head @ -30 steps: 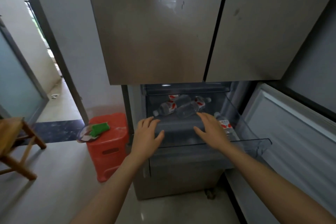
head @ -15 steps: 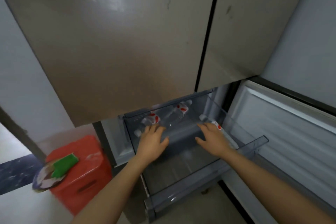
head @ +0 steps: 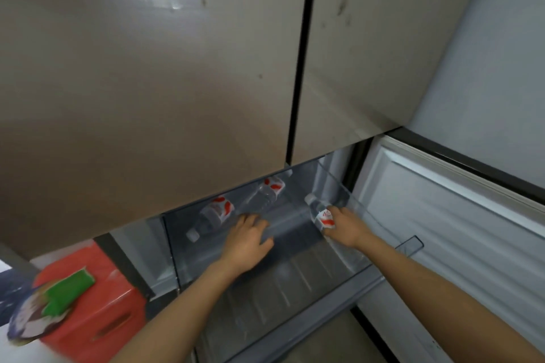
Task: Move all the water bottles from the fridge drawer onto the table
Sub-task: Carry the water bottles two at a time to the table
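Red stool (head: 97,300) stands left of the clear fridge drawer (head: 295,289). The left bottle (head: 215,215) lies on its side near the drawer's back left corner. My left hand (head: 246,242) reaches in flat, fingers loose and holding nothing, just short of the middle bottle (head: 265,194) at the back edge. My right hand (head: 346,228) grips the right bottle (head: 323,218) beside the drawer's right wall.

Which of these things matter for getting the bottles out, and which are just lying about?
For the job: left bottle, middle bottle, right bottle gripped by the right hand, left hand near the middle bottle, fridge drawer.
Just lying about: red stool, green item on it, closed upper fridge doors.
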The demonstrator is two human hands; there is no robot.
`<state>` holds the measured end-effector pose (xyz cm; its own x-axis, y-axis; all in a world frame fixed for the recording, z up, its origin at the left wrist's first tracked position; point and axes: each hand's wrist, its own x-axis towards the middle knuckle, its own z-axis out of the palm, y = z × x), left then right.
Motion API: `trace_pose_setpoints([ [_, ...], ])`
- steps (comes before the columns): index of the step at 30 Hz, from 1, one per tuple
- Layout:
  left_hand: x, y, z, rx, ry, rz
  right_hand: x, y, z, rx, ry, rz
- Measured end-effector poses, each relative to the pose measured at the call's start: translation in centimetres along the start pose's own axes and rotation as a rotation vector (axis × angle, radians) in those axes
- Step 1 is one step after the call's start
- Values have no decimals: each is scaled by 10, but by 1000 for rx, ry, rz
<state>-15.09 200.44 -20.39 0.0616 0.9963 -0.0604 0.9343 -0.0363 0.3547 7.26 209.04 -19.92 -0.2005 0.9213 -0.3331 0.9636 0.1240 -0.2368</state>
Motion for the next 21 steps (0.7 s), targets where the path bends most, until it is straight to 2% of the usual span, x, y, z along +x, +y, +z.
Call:
trace_pose_setpoints([
  [9,27,8,12,-34,46,-124,55,9,13,-73,-90,-25],
  [15,19,-5,27,-5,82,-221,67,0,26,-273,-6,-36],
  [18,9,-5,35,62,81,-205,74,-5,32,-343,2,-50],
  [21,-1,-7,34,119,12,-251,78,-6,37,-362,24,-56],
])
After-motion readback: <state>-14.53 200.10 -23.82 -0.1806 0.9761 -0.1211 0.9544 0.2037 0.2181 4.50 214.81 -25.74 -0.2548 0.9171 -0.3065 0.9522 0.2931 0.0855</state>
